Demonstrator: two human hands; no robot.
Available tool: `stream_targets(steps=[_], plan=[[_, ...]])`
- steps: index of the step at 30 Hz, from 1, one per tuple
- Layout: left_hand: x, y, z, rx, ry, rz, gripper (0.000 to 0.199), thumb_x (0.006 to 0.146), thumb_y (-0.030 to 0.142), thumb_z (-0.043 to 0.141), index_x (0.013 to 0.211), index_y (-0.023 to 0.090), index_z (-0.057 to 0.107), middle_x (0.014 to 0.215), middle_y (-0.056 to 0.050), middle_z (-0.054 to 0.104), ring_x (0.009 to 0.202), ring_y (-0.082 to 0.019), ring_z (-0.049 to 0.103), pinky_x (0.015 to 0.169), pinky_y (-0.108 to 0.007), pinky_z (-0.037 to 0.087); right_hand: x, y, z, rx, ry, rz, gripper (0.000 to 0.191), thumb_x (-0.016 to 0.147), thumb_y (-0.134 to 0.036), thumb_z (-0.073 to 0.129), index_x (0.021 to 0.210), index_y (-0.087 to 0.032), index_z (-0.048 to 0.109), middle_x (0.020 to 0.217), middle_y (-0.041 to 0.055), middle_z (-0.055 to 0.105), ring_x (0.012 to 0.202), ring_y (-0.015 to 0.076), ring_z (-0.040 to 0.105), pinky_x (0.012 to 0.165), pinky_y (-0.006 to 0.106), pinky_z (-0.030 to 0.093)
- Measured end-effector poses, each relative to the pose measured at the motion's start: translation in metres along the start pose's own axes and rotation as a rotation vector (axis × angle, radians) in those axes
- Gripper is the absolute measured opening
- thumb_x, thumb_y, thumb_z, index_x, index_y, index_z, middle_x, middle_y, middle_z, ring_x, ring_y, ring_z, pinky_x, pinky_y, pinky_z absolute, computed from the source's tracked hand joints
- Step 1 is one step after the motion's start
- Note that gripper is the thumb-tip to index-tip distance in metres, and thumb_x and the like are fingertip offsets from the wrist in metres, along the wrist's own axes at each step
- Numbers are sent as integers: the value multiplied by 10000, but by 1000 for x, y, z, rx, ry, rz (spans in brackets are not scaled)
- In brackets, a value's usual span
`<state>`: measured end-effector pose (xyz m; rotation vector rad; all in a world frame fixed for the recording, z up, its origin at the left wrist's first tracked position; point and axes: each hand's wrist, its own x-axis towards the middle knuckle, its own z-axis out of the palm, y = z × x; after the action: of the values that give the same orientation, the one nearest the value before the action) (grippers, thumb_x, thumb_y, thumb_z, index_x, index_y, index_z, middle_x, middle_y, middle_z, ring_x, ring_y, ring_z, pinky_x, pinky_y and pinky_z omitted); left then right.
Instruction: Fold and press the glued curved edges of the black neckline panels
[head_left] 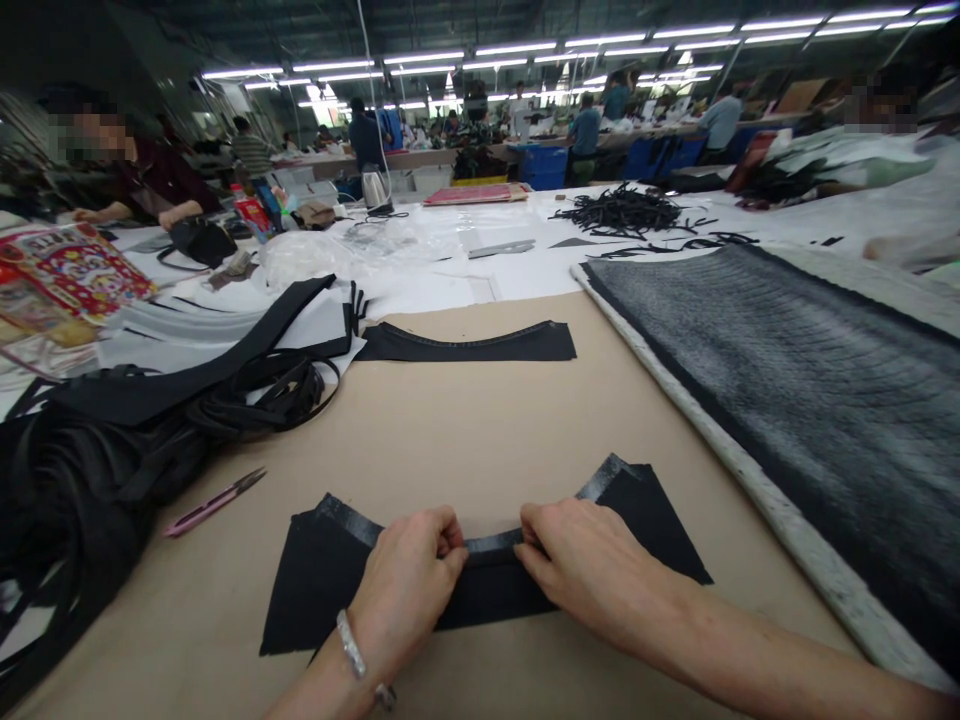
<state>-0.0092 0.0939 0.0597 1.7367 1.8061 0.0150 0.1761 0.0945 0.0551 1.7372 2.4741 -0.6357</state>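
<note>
A black fabric piece point(660, 520) with a curved upper edge lies on the tan table surface point(450, 430). Along that edge runs a shiny grey-black strip. My left hand point(416, 565), with a silver bracelet at the wrist, pinches the edge just left of its middle. A short way to the right, my right hand point(581, 550) pinches the same edge, fingertips pressed together. Between the hands a short stretch of the edge shows. Farther back lies a second curved black piece point(472, 348).
Pink-handled snips point(214, 503) lie at the left, beside piled black strips point(97, 480). A dark speckled panel point(795, 360) on a pale board point(720, 460) stands at the right. Black scraps point(622, 210) sit behind. A person point(157, 180) works at the far left.
</note>
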Motion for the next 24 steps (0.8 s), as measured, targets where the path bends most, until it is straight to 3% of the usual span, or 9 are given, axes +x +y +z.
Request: stream_targets(steps=[12, 24], plan=[[0, -2, 5, -6, 26, 18, 82, 727, 199, 538, 688, 215, 608, 628, 23, 595, 636, -125, 527, 584, -234, 271, 1, 2, 3, -7, 50, -2, 191, 834, -257, 494, 734, -189, 642, 666, 68, 667, 673, 251, 652, 530, 289, 334], [0, -1, 6, -1, 11, 4, 89, 744, 207, 539, 689, 222, 607, 628, 24, 599, 637, -128, 531, 579, -232, 273, 3, 1, 2, -29, 22, 11, 191, 840, -248, 500, 767, -176, 661, 699, 88, 679, 681, 274, 665, 544, 301, 393]])
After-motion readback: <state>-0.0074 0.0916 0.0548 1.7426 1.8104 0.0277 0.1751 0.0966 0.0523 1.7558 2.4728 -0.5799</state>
